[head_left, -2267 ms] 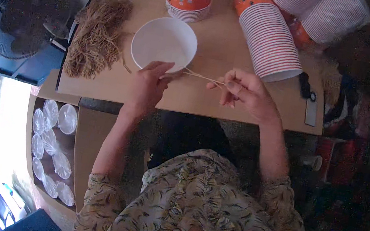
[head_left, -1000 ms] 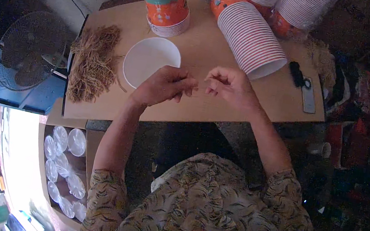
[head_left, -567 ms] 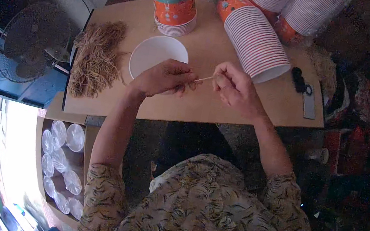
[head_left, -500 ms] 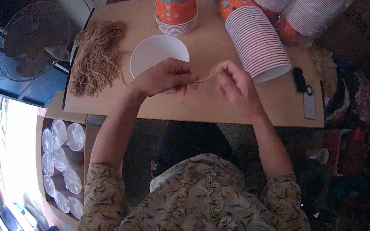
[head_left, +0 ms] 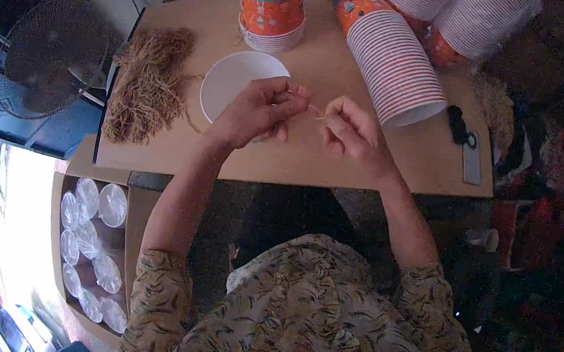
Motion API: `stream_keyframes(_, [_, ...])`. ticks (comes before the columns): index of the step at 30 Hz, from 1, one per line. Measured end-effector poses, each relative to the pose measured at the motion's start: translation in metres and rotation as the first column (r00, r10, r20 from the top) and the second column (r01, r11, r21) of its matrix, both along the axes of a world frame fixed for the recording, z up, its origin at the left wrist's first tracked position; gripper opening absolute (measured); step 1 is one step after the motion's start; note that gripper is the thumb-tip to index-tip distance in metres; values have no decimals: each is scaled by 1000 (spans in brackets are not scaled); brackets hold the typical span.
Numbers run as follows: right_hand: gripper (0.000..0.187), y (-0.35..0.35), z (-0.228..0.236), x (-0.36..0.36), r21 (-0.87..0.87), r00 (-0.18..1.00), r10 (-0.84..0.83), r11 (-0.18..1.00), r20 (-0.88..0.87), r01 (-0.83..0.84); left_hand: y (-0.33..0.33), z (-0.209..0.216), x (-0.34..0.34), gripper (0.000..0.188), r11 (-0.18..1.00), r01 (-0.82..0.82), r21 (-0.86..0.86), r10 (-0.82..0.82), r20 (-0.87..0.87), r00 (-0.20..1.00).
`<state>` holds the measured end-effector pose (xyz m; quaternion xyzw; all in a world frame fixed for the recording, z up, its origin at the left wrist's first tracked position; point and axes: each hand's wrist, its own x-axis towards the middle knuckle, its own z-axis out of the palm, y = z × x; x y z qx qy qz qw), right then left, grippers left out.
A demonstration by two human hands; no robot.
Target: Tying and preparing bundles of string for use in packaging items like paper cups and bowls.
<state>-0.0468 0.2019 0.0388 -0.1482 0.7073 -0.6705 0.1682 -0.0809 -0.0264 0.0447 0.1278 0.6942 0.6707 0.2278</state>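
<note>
Over the middle of the table, my left hand (head_left: pixel 257 113) pinches one part of a thin cord (head_left: pixel 316 113). My right hand (head_left: pixel 355 133), fingers curled in, grips another part just to its right. Only a short piece of cord shows between the fingertips. Partly behind my left hand lies a round white container (head_left: pixel 225 81), its inside facing up. A loose bundle of brown twine (head_left: pixel 146 92) spreads over the table's left side, with a strand trailing toward the white container.
Orange paper tubs (head_left: pixel 271 12) stand upside down at the back. A long stack of tubs (head_left: pixel 395 68) lies at the right, near bagged stacks (head_left: pixel 475 21). A flat grey blade (head_left: pixel 472 164) is near the right edge. Below left, a carton (head_left: pixel 128 247) holds wrapped tubs; a fan (head_left: pixel 54 57) stands left.
My hands have shifted slightly, the left one up and to the right, the right one a little down. The cord between them now shows as a shorter piece.
</note>
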Motion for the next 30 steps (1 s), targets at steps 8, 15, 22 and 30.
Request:
stream_keyframes(8, [8, -4, 9, 7, 204, 924, -51, 969, -379, 137, 11, 17, 11, 30, 999, -31, 34, 33, -56, 998])
stream_keyframes(15, [8, -6, 17, 8, 190, 904, -71, 968, -422, 165, 6, 8, 14, 32, 998, 38, -44, -40, -31, 999])
stream_keyframes(22, [10, 1, 14, 6, 210, 959, -87, 967, -270, 146, 3, -1, 12, 31, 998, 66, 4, -66, -13, 998])
stream_keyframes(30, [13, -3, 1, 4, 174, 904, -117, 964, -411, 203, 1, -18, 12, 29, 999, 26, 45, -20, -125, 992])
